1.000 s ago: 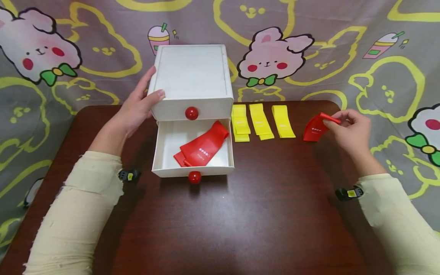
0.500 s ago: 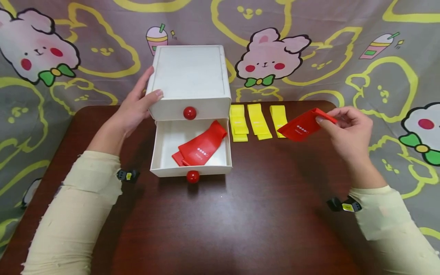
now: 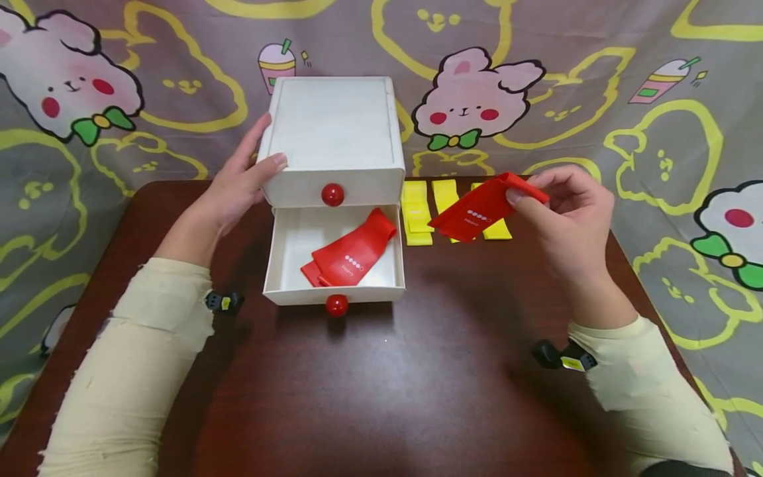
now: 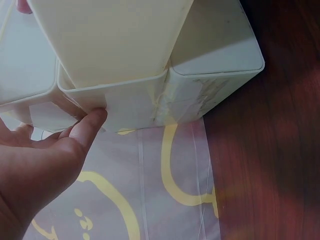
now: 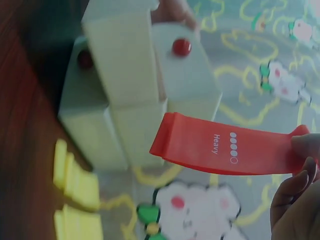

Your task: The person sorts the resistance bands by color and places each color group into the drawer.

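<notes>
My right hand [image 3: 575, 232] pinches one end of a folded red resistance band [image 3: 467, 215] marked "Heavy". The band's free end points left, overlapping the yellow bands in the head view. A second red band [image 3: 352, 255] lies inside the pulled-out drawer [image 3: 291, 232] of a white cabinet [image 3: 334, 126]. The right wrist view shows this as the middle drawer, with other drawers above and below. My left hand [image 3: 235, 185] rests against the cabinet's left side, its fingers fairly straight and the thumb on the top edge.
Folded yellow bands [image 3: 419, 218] lie in a row on the dark wood table [image 3: 369, 391], right of the cabinet. Red round knobs [image 3: 332, 195] stick out from the drawer fronts. A patterned cloth [image 3: 334, 33] hangs close behind the table.
My right hand has lifted the red band from the table's right side and carried it left towards the cabinet. My left hand stays in place.
</notes>
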The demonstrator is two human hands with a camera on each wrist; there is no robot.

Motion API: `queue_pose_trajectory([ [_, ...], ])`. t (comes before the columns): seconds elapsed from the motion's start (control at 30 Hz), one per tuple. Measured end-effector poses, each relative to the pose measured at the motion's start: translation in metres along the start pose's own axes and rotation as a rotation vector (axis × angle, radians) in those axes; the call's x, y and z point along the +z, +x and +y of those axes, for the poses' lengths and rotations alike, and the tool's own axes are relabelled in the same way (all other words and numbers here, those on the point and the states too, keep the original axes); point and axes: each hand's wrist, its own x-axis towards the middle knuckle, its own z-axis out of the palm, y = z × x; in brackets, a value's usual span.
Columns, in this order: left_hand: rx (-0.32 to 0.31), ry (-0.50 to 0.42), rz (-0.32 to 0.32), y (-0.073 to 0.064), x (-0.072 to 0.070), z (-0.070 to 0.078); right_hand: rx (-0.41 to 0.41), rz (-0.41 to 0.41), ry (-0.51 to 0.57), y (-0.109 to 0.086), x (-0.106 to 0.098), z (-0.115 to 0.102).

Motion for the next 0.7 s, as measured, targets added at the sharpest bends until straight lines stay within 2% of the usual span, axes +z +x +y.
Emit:
queue_pose_trajectory([
  [0.33, -0.014, 0.019, 0.006, 0.001, -0.001, 0.002, -0.067, -0.165, -0.012, 0.000, 0.058, -0.020],
  [0.57, -0.014, 0.011, 0.007, 0.000, 0.000, 0.002, -0.062, -0.290, -0.016, -0.010, 0.098, -0.013],
  [0.7, -0.023, 0.013, 0.008, 0.000, 0.001, 0.003, -0.078, -0.376, 0.024, -0.017, 0.124, -0.004],
])
